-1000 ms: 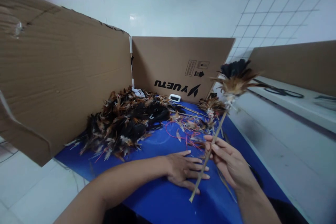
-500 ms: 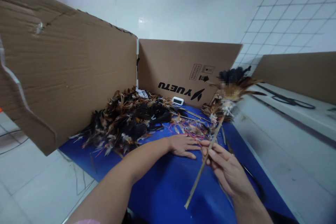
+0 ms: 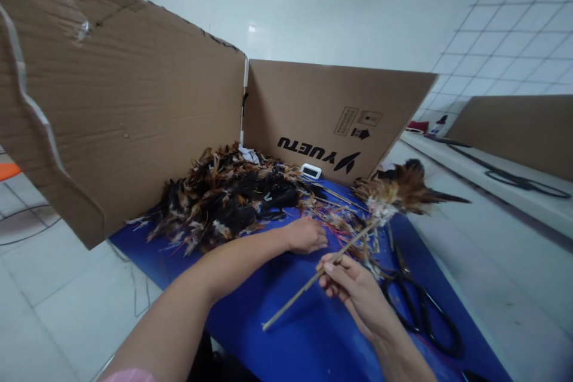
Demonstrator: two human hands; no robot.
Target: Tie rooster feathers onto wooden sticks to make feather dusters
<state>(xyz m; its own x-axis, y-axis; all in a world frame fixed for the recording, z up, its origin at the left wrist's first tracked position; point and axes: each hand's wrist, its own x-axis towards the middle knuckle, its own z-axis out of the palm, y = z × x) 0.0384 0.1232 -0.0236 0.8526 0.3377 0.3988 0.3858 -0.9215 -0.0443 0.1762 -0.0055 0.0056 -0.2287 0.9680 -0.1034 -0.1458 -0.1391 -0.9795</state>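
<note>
My right hand [image 3: 351, 286] pinches the thin wooden stick of a feather duster [image 3: 398, 191] between thumb and fingers. The duster slants across the blue table, its bare stick end low and towards the left, its brown and black feather head up at the right edge. White binding shows where feathers meet stick. My left hand [image 3: 307, 236] rests on the table with its fingers curled, beside red and pink strings [image 3: 342, 239] and loose feather bits. Whether anything is in those fingers is hidden. Left of it spreads a large pile of brown and black feathers [image 3: 224, 209].
Black-handled scissors [image 3: 405, 274] lie at the right of the blue table [image 3: 277, 352]. A small white-framed device [image 3: 310, 171] stands before the cardboard panels [image 3: 286, 95]. Thin sticks lie behind the strings. Another pair of scissors [image 3: 514, 181] is on the white ledge at right.
The duster has tipped lower and to the right at its feather head, while the stick end moved left. My left hand's spread fingers have curled. The scissors show more fully.
</note>
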